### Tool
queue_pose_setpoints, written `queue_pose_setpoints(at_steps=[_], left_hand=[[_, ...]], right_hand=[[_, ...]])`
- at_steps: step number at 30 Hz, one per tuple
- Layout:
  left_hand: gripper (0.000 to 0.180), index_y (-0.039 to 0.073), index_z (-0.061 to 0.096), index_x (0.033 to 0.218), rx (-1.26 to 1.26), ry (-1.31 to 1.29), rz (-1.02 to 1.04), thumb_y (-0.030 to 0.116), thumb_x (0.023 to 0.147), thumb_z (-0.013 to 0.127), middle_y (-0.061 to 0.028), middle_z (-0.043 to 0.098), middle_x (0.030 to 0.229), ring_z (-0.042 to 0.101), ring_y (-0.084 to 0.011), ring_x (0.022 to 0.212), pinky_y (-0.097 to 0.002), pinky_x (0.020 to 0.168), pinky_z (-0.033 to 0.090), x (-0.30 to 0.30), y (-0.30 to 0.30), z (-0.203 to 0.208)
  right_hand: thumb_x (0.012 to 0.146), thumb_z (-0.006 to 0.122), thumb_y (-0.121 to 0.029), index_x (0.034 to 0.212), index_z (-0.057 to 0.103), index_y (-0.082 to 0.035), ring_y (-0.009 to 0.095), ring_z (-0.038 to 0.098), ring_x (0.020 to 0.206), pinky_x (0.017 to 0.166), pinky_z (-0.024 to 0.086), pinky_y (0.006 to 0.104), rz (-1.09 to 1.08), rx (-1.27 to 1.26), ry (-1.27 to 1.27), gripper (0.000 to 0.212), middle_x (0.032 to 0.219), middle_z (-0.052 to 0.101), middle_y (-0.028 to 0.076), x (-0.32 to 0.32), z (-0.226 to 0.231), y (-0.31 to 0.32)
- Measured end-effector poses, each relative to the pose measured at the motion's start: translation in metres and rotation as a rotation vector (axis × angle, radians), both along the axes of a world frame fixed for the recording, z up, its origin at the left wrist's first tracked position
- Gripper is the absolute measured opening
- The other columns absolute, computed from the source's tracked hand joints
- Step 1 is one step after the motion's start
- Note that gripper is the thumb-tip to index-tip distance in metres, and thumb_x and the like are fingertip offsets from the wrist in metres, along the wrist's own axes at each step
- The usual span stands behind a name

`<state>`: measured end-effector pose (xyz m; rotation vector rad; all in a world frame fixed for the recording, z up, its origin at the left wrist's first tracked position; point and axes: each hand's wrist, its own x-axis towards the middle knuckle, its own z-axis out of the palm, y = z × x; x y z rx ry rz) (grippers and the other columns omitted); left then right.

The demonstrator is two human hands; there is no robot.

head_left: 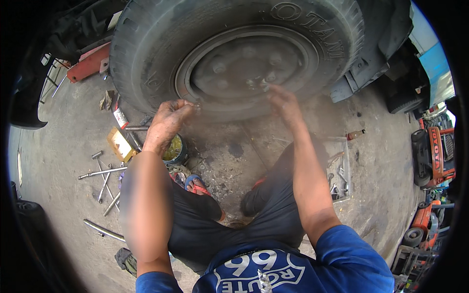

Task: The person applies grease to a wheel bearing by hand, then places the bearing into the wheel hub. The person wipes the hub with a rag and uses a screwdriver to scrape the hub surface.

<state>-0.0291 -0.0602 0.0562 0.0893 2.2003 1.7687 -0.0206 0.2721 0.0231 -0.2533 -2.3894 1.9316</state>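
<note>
In front of me stands a large wheel, its black tyre around a dusty metal rim. Several wheel nuts or studs show on the hub, though haze and blur soften them. My left hand is at the tyre's lower left, its fingers pinched; a small piece seems to show at the tips, too blurred to name. My right hand reaches to the lower right of the hub, fingers curled and smeared by motion. Small shiny metal shows at its fingertips; I cannot tell whether it is held.
A bucket of yellowish stuff stands by my left foot. Wrenches and bars, a yellow box and a red-and-white container lie left. A tool tray and brown bottle are right; orange forklifts stand beyond.
</note>
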Motion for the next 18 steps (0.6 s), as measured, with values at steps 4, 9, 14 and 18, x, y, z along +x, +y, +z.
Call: queue_pose_setpoints(at_steps=[4, 9, 14, 18], left_hand=[[0.024, 0.004, 0.071, 0.097, -0.002, 0.014, -0.007, 0.024, 0.089, 0.061, 0.0021, 0.062, 0.079, 0.051, -0.0056, 0.068, -0.0214, 0.059, 0.035, -0.001, 0.001, -0.003], [0.023, 0.005, 0.072, 0.092, -0.045, 0.014, -0.015, 0.025, 0.088, 0.063, 0.0019, 0.063, 0.077, 0.053, -0.007, 0.069, -0.0241, 0.062, 0.038, -0.002, -0.001, -0.006], [0.023, 0.002, 0.071, 0.085, -0.065, 0.01, 0.015, 0.024, 0.086, 0.065, 0.0019, 0.062, 0.074, 0.052, -0.0089, 0.069, -0.0281, 0.068, 0.043, -0.004, 0.0, -0.012], [0.022, 0.002, 0.07, 0.085, -0.046, 0.01, -0.009, 0.023, 0.086, 0.064, 0.0025, 0.061, 0.075, 0.051, -0.0084, 0.068, -0.0274, 0.065, 0.041, -0.008, 0.0, -0.02]], right_hand=[[0.093, 0.065, -0.014, 0.131, 0.071, -0.009, 0.012, 0.051, 0.08, 0.074, 0.045, 0.0292, 0.23, 0.546, 0.062, 0.039, 0.098, 0.064, 0.002, -0.017, 0.015, 0.018], [0.093, 0.071, -0.029, 0.131, 0.072, -0.015, 0.03, 0.056, 0.133, 0.114, 0.041, 0.0411, 0.369, 0.519, -0.054, 0.04, 0.14, 0.064, 0.017, -0.035, 0.037, 0.043], [0.086, 0.079, -0.021, 0.123, 0.075, -0.008, 0.014, 0.059, 0.075, 0.075, 0.052, 0.0322, 0.562, 0.605, 0.071, 0.04, 0.087, 0.067, 0.002, -0.047, 0.028, 0.044], [0.081, 0.076, -0.013, 0.132, 0.07, -0.014, 0.029, 0.069, 0.098, 0.092, 0.056, 0.04, 0.801, 1.099, 0.164, 0.051, 0.106, 0.071, 0.011, -0.049, 0.034, 0.043]])
